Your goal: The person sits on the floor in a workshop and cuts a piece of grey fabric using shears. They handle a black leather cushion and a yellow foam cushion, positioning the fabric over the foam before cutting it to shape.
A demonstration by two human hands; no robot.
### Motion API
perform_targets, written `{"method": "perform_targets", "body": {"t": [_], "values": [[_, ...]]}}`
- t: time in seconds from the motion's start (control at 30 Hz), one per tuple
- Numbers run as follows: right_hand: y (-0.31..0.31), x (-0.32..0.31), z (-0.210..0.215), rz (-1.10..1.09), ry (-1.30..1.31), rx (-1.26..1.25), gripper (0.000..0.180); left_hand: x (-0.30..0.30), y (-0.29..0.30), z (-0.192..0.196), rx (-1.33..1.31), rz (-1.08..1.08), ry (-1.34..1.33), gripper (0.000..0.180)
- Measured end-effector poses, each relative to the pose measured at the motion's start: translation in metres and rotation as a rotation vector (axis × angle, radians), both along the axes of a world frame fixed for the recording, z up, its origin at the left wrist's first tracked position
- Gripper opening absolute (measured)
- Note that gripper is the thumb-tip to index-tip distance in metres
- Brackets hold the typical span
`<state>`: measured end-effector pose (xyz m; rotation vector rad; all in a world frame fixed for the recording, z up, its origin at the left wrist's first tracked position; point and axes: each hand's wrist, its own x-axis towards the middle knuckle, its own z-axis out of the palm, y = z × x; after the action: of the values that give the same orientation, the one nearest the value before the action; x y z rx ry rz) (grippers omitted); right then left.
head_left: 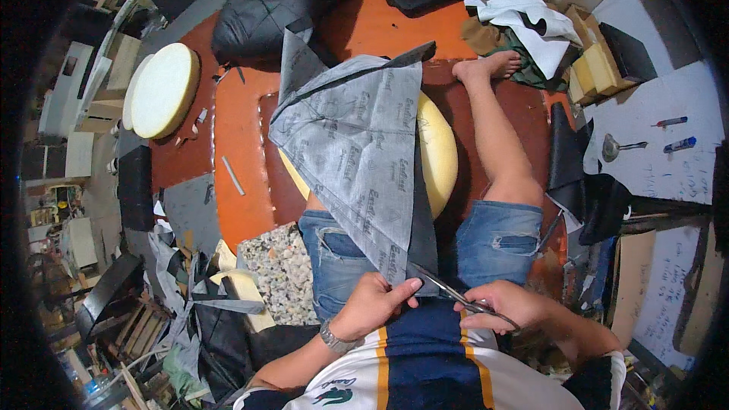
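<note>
A large piece of upholstery fabric [353,129], grey and printed on its upper face with a darker side at the folds, drapes over a round yellow foam cushion [437,152] between my legs. Its narrow end reaches down to my lap. My left hand [377,300] pinches that end between thumb and fingers. In my right hand [501,306] is a pair of scissors [448,288], with fingers in the handle loops. The blades point up and left, against the fabric's lower edge beside my left thumb. Much of the cushion is hidden under the fabric.
A black quilted cushion [281,11] lies at the far left, with round pale foam discs [163,89] nearer. Speckled foam [279,269] and fabric scraps [228,326] sit left of my legs. At right, a white board [653,152] bears pens and a spoon-like tool [613,146].
</note>
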<state>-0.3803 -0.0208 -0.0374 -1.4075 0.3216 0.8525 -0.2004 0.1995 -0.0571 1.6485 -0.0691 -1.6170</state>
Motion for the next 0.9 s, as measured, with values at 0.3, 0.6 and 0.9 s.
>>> {"method": "perform_targets", "body": {"t": [0.3,0.6,0.9], "values": [[0.016,0.013,-0.032,-0.113,-0.072,0.103,0.044,-0.001,0.002,0.004,-0.050,-0.015,-0.049,0.044],[0.024,0.011,-0.023,-0.200,-0.022,0.126,0.036,0.001,0.005,0.003,-0.006,-0.054,-0.021,0.044],[0.029,0.009,-0.031,-0.217,-0.106,0.133,0.037,0.001,0.007,0.001,-0.038,-0.062,-0.052,0.042]]}}
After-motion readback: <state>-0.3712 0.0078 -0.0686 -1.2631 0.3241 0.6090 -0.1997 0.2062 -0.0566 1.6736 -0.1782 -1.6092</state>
